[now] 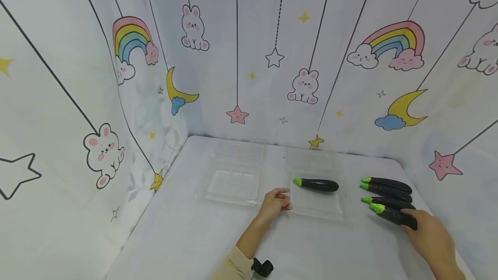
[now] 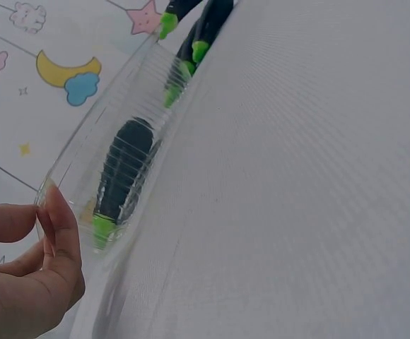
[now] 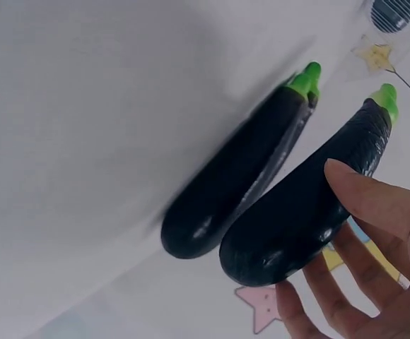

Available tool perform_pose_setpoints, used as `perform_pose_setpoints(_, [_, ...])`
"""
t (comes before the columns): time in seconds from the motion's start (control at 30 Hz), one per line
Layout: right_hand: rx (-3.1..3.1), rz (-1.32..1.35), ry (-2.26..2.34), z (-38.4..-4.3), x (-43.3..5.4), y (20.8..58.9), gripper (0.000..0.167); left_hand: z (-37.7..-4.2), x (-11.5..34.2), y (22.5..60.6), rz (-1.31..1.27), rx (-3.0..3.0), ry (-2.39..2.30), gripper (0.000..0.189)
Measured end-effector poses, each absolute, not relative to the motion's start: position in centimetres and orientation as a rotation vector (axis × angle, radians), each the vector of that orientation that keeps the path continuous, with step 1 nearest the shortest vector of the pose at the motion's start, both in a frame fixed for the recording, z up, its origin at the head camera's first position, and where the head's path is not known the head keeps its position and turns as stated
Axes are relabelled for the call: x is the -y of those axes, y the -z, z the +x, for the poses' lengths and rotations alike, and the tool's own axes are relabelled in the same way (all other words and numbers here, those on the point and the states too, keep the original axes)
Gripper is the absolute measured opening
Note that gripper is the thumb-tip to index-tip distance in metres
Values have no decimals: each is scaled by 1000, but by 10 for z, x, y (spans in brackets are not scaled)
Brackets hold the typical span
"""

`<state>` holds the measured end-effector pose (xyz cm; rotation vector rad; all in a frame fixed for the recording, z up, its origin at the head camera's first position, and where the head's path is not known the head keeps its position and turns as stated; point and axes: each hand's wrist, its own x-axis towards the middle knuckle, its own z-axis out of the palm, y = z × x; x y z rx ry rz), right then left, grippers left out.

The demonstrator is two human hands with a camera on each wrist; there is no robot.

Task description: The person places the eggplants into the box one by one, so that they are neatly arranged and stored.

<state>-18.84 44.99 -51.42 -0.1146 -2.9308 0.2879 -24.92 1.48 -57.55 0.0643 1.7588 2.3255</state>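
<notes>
My right hand grips a dark eggplant with a bright green stem. In the right wrist view the thumb lies over this eggplant, fingers beneath, and it is held up beside another eggplant. Three more eggplants lie side by side just beyond it at the table's right. My left hand pinches the left rim of a clear plastic box between thumb and fingers, as the left wrist view shows. Inside that box lies one eggplant, its green stem pointing left.
A second clear plastic box with its lid folded back stands on the white table, left of the first. Behind the table hangs a cloth printed with rabbits, stars and rainbows. A black device is strapped at the left wrist.
</notes>
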Motion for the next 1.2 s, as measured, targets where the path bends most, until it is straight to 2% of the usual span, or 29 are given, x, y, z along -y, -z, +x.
perform_pose_setpoints(0.77, [2716,73,-317,-194,-412,494,47,-250,-14,576,58,-1751,-2333,38])
perform_pose_setpoints(1.2, [2720,66,-347,-199,-389,488,47,-250,-14,575,60,-1754,-2332,38])
